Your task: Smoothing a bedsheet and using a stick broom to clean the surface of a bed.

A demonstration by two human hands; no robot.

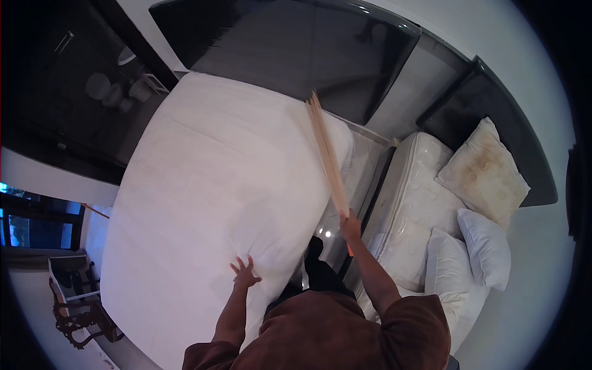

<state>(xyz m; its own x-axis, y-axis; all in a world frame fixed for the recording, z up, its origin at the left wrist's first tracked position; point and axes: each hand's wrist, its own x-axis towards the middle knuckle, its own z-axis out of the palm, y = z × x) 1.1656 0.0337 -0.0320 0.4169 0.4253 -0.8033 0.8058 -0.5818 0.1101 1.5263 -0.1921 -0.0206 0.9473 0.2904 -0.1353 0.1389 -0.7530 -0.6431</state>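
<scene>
My left hand (246, 274) presses on the white sheet of a large bed (199, 175), its fingers spread. In my right hand (350, 226) is the handle end of a stick bed broom (327, 157), a long bundle of thin, light-brown sticks. An orange end shows below that hand. The bundle points away from me over the bed's right edge, with its tips near the dark headboard (296, 46). The sticks look slightly blurred.
Right of a narrow floor gap stands a second bed with a plastic-covered mattress (416, 199), a stained pillow (485, 166) and white pillows (485, 249). A carved wooden chair (88, 319) is at the lower left. A dark doorway (78, 92) opens at the upper left.
</scene>
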